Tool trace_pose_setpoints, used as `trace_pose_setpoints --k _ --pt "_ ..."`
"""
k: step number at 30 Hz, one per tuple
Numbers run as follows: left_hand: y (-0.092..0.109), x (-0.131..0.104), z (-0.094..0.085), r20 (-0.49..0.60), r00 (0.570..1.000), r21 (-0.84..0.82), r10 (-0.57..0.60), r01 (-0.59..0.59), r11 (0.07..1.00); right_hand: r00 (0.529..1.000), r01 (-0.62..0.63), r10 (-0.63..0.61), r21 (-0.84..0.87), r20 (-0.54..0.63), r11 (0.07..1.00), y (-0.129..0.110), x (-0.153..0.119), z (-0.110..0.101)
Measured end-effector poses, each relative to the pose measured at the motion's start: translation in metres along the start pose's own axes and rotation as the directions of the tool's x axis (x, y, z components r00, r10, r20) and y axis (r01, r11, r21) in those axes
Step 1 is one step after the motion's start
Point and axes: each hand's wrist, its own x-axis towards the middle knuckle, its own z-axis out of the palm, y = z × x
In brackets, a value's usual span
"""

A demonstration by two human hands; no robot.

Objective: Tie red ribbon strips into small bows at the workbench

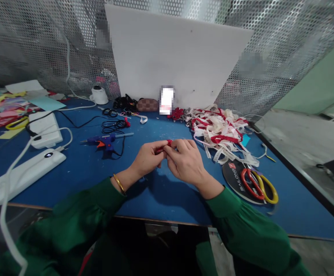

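Note:
Just in front of me, above the blue table, a small red ribbon piece (169,142) shows between my fingers. My left hand (147,159) is closed on one side of it, thumb and fingers pinching the red material. From the other side my right hand (186,161) pinches the same piece, its fingers bent and its back toward the camera. The two hands touch at the fingertips, which hide most of the ribbon's shape. A blue glue gun (105,142) lies on the table to the left of my left hand.
White and red ribbons (220,130) lie heaped at the back right. Red-and-yellow-handled scissors (257,186) rest on a black disc (233,180). White power strips (25,172) and cables lie left; a phone (167,100) leans against a white board (172,57).

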Motion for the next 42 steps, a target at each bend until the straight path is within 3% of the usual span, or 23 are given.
trace_pose_setpoints --k 2,5,9,11,15,17,20,23,24,26,29,31,34,36,38,40,42 --pt "0.002 0.0 0.0 -0.012 1.0 -0.022 -0.013 0.012 1.0 0.997 -0.047 0.052 0.074 -0.063 0.996 0.001 -0.002 0.001" --pt "0.006 -0.001 0.002 -0.023 0.999 -0.063 -0.047 0.046 0.997 0.948 -0.213 0.269 0.289 -0.17 0.933 0.003 -0.004 0.005" --pt "0.007 0.0 0.003 -0.01 0.996 -0.096 -0.089 0.087 0.991 0.889 -0.336 0.448 0.536 -0.089 0.774 0.009 -0.003 0.012" --pt "0.006 0.001 0.002 -0.02 0.996 -0.118 -0.088 0.085 0.989 0.853 -0.364 0.521 0.678 -0.034 0.639 0.012 -0.001 0.014" --pt "0.004 0.003 -0.001 -0.035 0.996 -0.221 -0.081 0.072 0.973 0.746 -0.276 0.66 0.944 0.09 0.183 0.017 0.003 0.013" --pt "0.005 0.004 -0.003 -0.028 0.994 -0.302 -0.108 0.094 0.949 0.72 -0.265 0.679 0.961 0.142 0.081 0.02 0.003 0.012" --pt "0.008 0.005 -0.005 0.01 0.989 -0.385 -0.147 0.139 0.913 0.68 -0.434 0.687 0.896 0.257 0.094 0.027 0.0 0.016" --pt "0.01 0.004 -0.007 0.081 0.986 -0.391 -0.149 0.169 0.905 0.635 -0.597 0.725 0.765 0.265 0.242 0.033 -0.002 0.025" --pt "0.011 0.003 -0.007 0.107 0.984 -0.386 -0.145 0.175 0.906 0.647 -0.599 0.728 0.743 0.228 0.3 0.034 -0.002 0.028" --pt "0.012 0.002 -0.007 0.159 0.978 -0.368 -0.137 0.187 0.911 0.72 -0.521 0.666 0.785 0.194 0.335 0.034 -0.002 0.032" --pt "0.014 0.001 -0.007 0.239 0.963 -0.337 -0.12 0.198 0.92 0.821 -0.409 0.486 0.903 0.301 0.132 0.031 0.0 0.035" --pt "0.015 0.0 -0.007 0.288 0.951 -0.326 -0.115 0.21 0.922 0.815 -0.42 0.463 0.905 0.348 0.061 0.031 0.0 0.034" --pt "0.016 0.0 -0.006 0.327 0.936 -0.31 -0.126 0.233 0.922 0.751 -0.433 0.604 0.89 0.268 0.143 0.036 -0.001 0.031" --pt "0.015 0.0 -0.006 0.334 0.933 -0.301 -0.135 0.241 0.923 0.75 -0.394 0.642 0.886 0.157 0.243 0.04 -0.001 0.027" --pt "0.015 0.0 -0.007 0.338 0.931 -0.301 -0.139 0.247 0.921 0.822 -0.34 0.559 0.881 0.108 0.33 0.043 0.0 0.023" --pt "0.014 0.0 -0.007 0.344 0.928 -0.305 -0.14 0.252 0.919 0.901 -0.314 0.409 0.871 0.148 0.377 0.042 0.0 0.021" --pt "0.013 0.0 -0.007 0.343 0.928 -0.308 -0.142 0.254 0.917 0.913 -0.335 0.361 0.853 0.19 0.4 0.04 0.0 0.023"
